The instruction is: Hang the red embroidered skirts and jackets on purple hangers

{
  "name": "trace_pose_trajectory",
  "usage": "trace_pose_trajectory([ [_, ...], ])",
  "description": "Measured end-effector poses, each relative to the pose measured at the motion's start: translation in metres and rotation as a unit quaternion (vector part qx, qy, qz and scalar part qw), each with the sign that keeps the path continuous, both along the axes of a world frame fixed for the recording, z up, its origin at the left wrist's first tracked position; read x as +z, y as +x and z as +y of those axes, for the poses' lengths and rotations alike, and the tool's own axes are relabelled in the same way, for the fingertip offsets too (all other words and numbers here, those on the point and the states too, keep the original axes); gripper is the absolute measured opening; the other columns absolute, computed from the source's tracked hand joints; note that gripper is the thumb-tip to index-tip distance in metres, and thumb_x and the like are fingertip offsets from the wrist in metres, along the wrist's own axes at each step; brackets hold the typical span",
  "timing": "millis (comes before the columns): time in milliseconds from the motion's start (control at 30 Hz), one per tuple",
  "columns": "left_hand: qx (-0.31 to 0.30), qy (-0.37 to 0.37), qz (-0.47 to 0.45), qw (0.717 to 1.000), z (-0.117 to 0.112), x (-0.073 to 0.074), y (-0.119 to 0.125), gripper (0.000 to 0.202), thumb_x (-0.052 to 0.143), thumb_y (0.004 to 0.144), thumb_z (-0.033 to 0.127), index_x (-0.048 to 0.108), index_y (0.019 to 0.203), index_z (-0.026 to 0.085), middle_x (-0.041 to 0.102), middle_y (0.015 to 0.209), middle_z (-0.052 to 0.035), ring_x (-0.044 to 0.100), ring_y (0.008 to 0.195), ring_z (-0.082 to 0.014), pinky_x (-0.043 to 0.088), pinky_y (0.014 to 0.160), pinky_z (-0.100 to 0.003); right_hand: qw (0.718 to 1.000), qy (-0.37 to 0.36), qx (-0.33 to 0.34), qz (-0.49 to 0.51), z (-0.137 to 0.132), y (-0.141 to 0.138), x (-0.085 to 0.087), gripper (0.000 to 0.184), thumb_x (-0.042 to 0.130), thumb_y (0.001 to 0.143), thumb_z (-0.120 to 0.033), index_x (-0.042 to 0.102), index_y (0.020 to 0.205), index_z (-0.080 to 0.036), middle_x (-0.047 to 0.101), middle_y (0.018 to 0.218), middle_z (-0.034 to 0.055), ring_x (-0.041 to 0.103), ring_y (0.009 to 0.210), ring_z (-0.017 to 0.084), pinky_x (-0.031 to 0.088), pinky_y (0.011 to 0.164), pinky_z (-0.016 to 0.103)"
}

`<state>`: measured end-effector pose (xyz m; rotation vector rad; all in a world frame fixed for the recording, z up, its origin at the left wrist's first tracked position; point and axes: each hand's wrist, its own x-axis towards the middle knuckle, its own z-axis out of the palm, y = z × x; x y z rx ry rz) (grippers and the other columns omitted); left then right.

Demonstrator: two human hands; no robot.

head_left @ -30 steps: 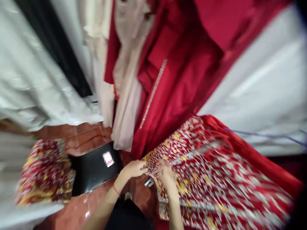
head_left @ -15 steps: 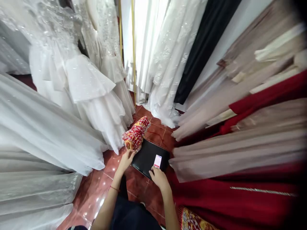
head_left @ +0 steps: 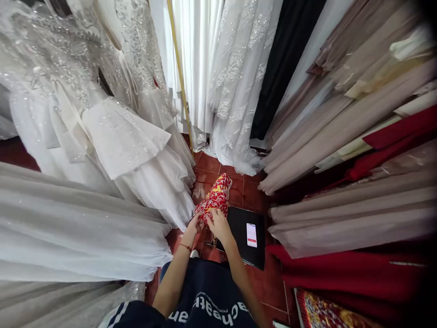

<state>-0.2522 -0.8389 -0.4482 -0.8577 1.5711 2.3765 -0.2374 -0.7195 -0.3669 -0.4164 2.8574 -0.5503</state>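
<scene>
- Both the left hand (head_left: 194, 224) and the right hand (head_left: 215, 222) touch the near part of the red cloth (head_left: 218, 193), close beside each other.
- Left hand: its fingers are bent and gripping the near left edge of the cloth.
- Right hand: its fingers are bent on top of the cloth; whether they are closed on it, I cannot tell.
- The cloth, patterned in white and yellow, lies bunched just beyond both hands, its narrower end farthest from them.
- A red bracelet (head_left: 185, 247) circles the wrist behind the left hand.
- A flat black panel (head_left: 235, 223) is on the tiled floor (head_left: 235, 180), just right of the right hand.
- A phone (head_left: 251, 234) lies on the panel, right of the right hand, its lit screen showing a red bar.
- White dresses (head_left: 126, 141) hang left of and beyond the left hand.
- A gold pole (head_left: 180, 77) stands beyond both hands, with a black garment (head_left: 283, 64) farther right.
- Beige dresses (head_left: 327, 132) hang well right of the right hand, with a red garment (head_left: 327, 269) nearer the wearer.
- A patterned textile (head_left: 324, 312) lies right of and behind the right hand.
</scene>
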Motion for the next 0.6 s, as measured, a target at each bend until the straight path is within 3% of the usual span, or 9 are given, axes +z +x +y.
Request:
trace_pose_trajectory([
  [133,-0.051,-0.126,0.058,0.989,-0.006,0.024,-0.023,0.034,0.062,0.094,0.037,0.062,0.120,0.015,0.063,0.122,-0.0099,0.062,0.109,-0.0235,0.054,0.093,-0.046,0.996,0.027,-0.081,0.024,-0.001,-0.001,0.022,0.034,0.044,0.098,-0.028,0.057,0.125,-0.012,0.059,0.124,0.0195,0.057,0.113,0.029,0.043,0.093,0.038],
  [267,-0.094,-0.205,0.185,0.957,0.014,0.073,-0.024,0.014,0.067,0.085,0.030,0.070,0.085,0.016,0.064,0.115,-0.0096,0.055,0.116,-0.0278,0.042,0.109,-0.049,0.980,0.030,-0.157,0.116,-0.002,0.006,0.059,0.047,0.042,0.099,-0.041,0.051,0.133,-0.010,0.058,0.127,0.0234,0.054,0.117,0.035,0.040,0.095,0.045],
  [367,-0.163,-0.226,0.288,0.916,0.041,0.107,-0.004,0.015,0.069,0.080,0.028,0.073,0.093,0.022,0.063,0.124,-0.0096,0.054,0.119,-0.0288,0.039,0.112,-0.047,0.954,0.022,-0.218,0.205,-0.002,0.013,0.094,0.067,0.053,0.091,-0.056,0.045,0.138,-0.009,0.058,0.130,0.0247,0.054,0.119,0.037,0.038,0.096,0.046],
  [433,-0.238,-0.257,0.351,0.868,0.060,0.121,0.012,0.022,0.061,0.085,0.026,0.072,0.103,0.023,0.063,0.126,-0.0115,0.057,0.116,-0.0284,0.044,0.107,-0.045,0.949,0.045,-0.247,0.194,0.004,0.017,0.114,0.074,0.062,0.083,-0.061,0.048,0.132,-0.008,0.063,0.120,0.0244,0.059,0.110,0.037,0.040,0.091,0.044],
  [500,-0.307,-0.294,0.392,0.815,0.077,0.127,0.026,0.026,0.058,0.084,0.022,0.070,0.107,0.021,0.065,0.121,-0.0141,0.060,0.109,-0.0287,0.050,0.099,-0.043,0.950,0.070,-0.266,0.145,0.016,0.020,0.128,0.057,0.065,0.083,-0.055,0.056,0.119,-0.012,0.069,0.106,0.0189,0.064,0.097,0.033,0.041,0.083,0.039],
  [600,-0.402,-0.315,0.442,0.737,0.093,0.132,0.041,0.031,0.061,0.076,0.016,0.069,0.106,0.017,0.068,0.112,-0.0154,0.063,0.102,-0.0305,0.053,0.091,-0.043,0.941,0.089,-0.315,0.081,0.046,0.026,0.132,0.018,0.057,0.090,-0.033,0.064,0.101,-0.020,0.072,0.092,0.0099,0.067,0.083,0.025,0.038,0.072,0.032],
])
